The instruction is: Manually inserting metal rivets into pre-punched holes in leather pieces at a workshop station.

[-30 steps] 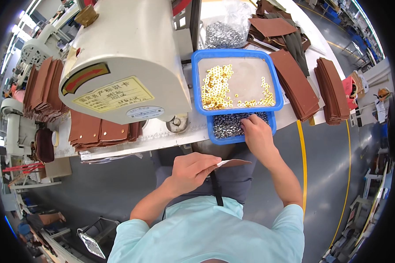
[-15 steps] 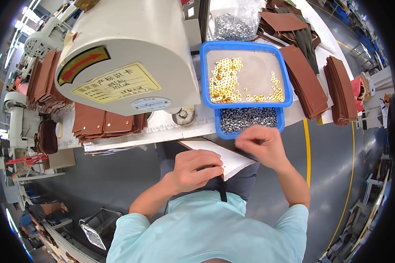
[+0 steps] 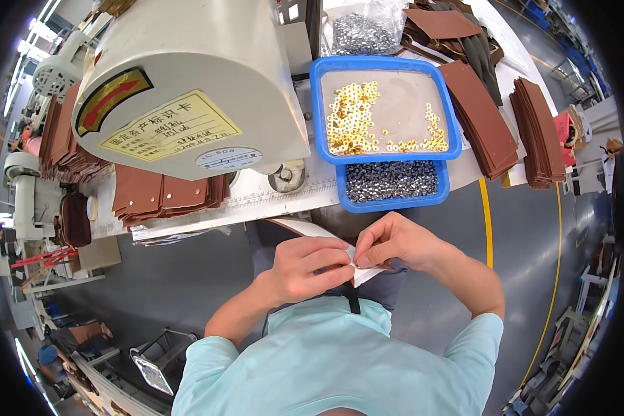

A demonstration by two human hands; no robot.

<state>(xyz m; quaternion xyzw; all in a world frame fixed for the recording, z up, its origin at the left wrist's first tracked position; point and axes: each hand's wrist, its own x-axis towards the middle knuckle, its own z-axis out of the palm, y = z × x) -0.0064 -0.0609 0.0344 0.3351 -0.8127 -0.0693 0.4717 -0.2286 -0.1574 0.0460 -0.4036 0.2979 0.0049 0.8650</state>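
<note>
Above my lap, my left hand point(image 3: 308, 266) is closed around a flat piece with a white face and a thin brown edge, seemingly a leather panel point(image 3: 369, 276). My right hand point(image 3: 399, 243) meets it there, thumb and fingertips pinched together against the panel's edge beside the left fingertips. Whatever is between those right fingertips is too small to make out. Just beyond the hands, a blue tray point(image 3: 317, 111) holds gold eyelet-like rings point(image 3: 352, 114). A second blue tray point(image 3: 393, 206) under its near side is full of small silvery metal parts point(image 3: 392, 183).
A large cream-coloured machine point(image 3: 187, 62) stands over the table at left. Brown leather panels with gold studs point(image 3: 159, 194) lie beneath it. Stacks of brown panels point(image 3: 480, 118) sit right of the trays. Behind them is a clear bag of silvery parts point(image 3: 364, 35).
My right hand has come down and left from beside the lower tray to the panel's edge, its fingers now pinched there. My left hand keeps its hold, and the panel has shifted slightly.
</note>
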